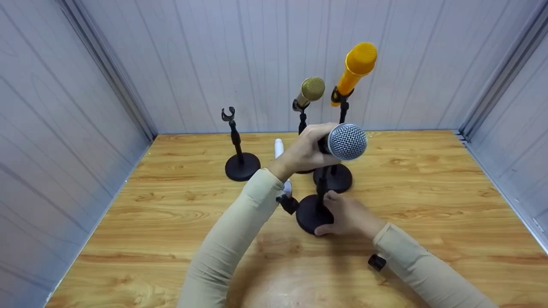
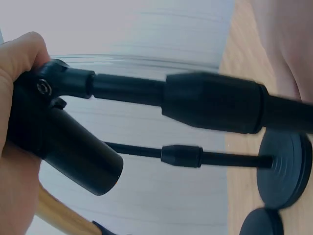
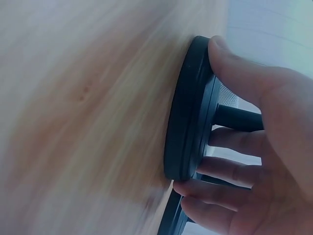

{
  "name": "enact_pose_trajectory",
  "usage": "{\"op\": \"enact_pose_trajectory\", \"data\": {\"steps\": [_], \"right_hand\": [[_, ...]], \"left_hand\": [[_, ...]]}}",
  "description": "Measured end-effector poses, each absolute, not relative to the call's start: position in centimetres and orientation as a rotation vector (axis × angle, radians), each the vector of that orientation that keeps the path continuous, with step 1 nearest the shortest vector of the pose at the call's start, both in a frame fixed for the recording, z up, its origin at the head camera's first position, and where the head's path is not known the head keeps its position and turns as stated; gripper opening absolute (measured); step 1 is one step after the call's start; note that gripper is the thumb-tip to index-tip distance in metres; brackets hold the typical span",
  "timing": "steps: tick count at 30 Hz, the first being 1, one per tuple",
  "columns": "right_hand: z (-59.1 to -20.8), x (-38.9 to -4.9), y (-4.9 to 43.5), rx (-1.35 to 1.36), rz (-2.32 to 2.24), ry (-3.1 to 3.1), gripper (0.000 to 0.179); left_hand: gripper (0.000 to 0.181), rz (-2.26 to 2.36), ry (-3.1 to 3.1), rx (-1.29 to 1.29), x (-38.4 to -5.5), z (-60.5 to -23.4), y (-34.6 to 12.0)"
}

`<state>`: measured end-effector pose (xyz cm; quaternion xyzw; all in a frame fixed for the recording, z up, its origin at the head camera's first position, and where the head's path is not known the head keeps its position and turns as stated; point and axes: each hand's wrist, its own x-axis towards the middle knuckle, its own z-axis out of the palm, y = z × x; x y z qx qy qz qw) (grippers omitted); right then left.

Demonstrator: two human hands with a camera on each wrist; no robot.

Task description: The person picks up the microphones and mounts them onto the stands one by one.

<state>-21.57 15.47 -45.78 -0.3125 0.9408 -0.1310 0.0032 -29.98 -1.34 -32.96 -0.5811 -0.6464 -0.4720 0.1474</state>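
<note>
My left hand [image 1: 305, 150] grips a black microphone with a silver mesh head [image 1: 347, 142], its fingers around the body at the stand's clip. In the left wrist view the black handle [image 2: 83, 152] slants below the clip of the microphone stand [image 2: 215, 102]. Down at the table, my right hand [image 1: 352, 217] holds the round black base [image 1: 309, 216] of that same stand. From the right wrist, the thumb lies at the edge of the base [image 3: 188, 112] and the fingers spread over its top, around the pole.
Behind are stands with a yellow microphone [image 1: 361, 60] and a gold one [image 1: 313, 89]. A stand with a bare clip [image 1: 241, 167] stands at left. A white microphone [image 1: 278, 147] lies partly under my left arm. A small black object [image 1: 377, 262] sits beside my right sleeve.
</note>
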Motion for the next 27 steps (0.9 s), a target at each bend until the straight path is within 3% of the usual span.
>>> {"op": "enact_pose_trajectory", "data": {"steps": [12, 27], "right_hand": [[-45.8, -21.5, 15.4, -1.012, -0.463, 2.972, 0.074], [-45.3, -21.8, 15.8, -0.923, -0.422, 2.937, 0.078]], "left_hand": [[0.042, -1.484, -1.829, -1.575, -26.6, -31.0, -2.2], [0.052, -1.419, -1.804, -1.597, -26.2, -30.3, -2.0]]}}
